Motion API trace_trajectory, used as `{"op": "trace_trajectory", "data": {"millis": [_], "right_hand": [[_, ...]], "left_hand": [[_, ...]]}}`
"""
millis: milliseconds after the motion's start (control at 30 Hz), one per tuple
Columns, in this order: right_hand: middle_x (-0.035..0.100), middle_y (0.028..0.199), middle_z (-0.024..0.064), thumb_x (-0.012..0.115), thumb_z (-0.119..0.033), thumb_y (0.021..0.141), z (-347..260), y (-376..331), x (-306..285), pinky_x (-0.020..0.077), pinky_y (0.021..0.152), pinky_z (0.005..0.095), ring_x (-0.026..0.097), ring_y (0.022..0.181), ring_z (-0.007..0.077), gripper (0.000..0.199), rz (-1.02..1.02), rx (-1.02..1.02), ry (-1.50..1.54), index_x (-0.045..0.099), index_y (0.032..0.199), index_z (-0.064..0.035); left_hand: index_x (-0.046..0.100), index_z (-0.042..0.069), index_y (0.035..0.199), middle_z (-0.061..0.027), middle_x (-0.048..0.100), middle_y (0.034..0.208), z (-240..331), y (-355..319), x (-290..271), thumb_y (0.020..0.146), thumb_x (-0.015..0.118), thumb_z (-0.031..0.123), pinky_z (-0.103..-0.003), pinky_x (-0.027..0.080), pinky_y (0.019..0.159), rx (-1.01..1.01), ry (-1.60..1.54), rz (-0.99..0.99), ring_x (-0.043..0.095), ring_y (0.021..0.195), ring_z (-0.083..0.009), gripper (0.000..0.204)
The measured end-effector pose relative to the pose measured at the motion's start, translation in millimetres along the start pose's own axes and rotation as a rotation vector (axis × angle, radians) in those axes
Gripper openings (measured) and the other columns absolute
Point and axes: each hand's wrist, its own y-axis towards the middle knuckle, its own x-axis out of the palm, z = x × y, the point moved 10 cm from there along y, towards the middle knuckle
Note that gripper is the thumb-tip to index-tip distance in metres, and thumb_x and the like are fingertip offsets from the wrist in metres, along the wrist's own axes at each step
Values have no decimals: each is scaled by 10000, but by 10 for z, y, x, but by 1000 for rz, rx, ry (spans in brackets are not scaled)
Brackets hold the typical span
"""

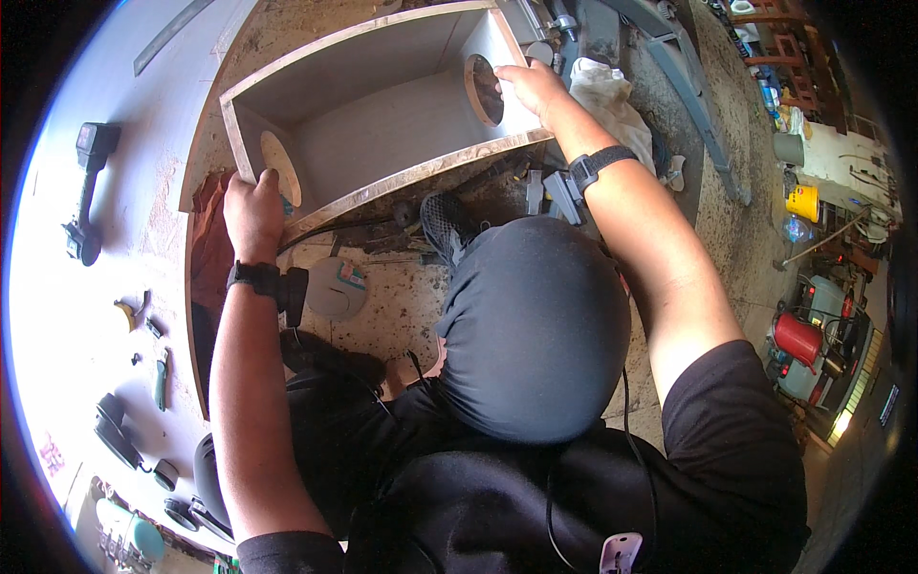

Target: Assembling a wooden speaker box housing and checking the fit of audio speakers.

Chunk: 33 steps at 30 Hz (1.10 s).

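At box ends: left hand [252, 212], right hand [532, 88] grip wooden box [382, 124], arms outstretched.

Woodworking shop: sawdust-strewn floor [402, 306], hand tools on white workbench [76, 316], unfinished plywood cabinet [382, 124].

A dusty concrete floor [402, 306] lies below; a pale workbench [115, 239] with scattered tools stands left, in bright daylight.

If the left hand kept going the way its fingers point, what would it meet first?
The left hand already grips the open wooden box's left side panel; straight on, it would likely press into that panel by the round cutout.
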Motion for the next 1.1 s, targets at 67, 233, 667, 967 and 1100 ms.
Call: {"op": "trace_trajectory", "data": {"millis": [67, 233, 667, 967, 1100], "right_hand": [[762, 969, 161, 736, -374, 841, 4, 9, -13, 560, 814, 339, 733, 887, 243, 522, 5, -1, -8, 672, 1106, 70], [762, 970, 161, 730, -396, 837, 50, 44, -14, 554, 844, 347, 734, 898, 259, 539, 4, -10, -24, 679, 1118, 60], [759, 982, 153, 721, -412, 839, 60, 52, 33, 542, 870, 361, 727, 917, 268, 551, -17, -4, 8, 680, 1118, 61], [737, 989, 168, 697, -295, 912, -29, -11, 20, 541, 785, 332, 692, 850, 215, 418, -48, -6, -36, 621, 1160, 33], [750, 961, 164, 715, -344, 871, -7, 6, -5, 541, 810, 340, 709, 866, 240, 468, -29, -15, -29, 664, 1114, 53]], "left_hand": [[676, -81, 1052, -268, 719, 963, -2, 3, 7, 847, 592, 318, -456, 526, 884, 1, -4, -2, 701, 970, -423, 456], [673, -85, 1053, -268, 719, 968, -12, 7, 17, 847, 593, 318, -455, 528, 884, -7, -5, 0, 704, 967, -419, 460], [682, -92, 1049, -273, 721, 973, 25, -23, -26, 844, 584, 312, -462, 527, 893, -27, 35, -14, 704, 978, -420, 463], [690, -93, 1053, -286, 719, 987, 76, -24, -27, 848, 584, 312, -466, 522, 907, 26, 13, 20, 698, 1001, -432, 466], [689, -95, 1052, -290, 717, 993, 79, -23, -12, 846, 588, 311, -464, 520, 910, 11, 14, 4, 695, 1006, -436, 465]]}}
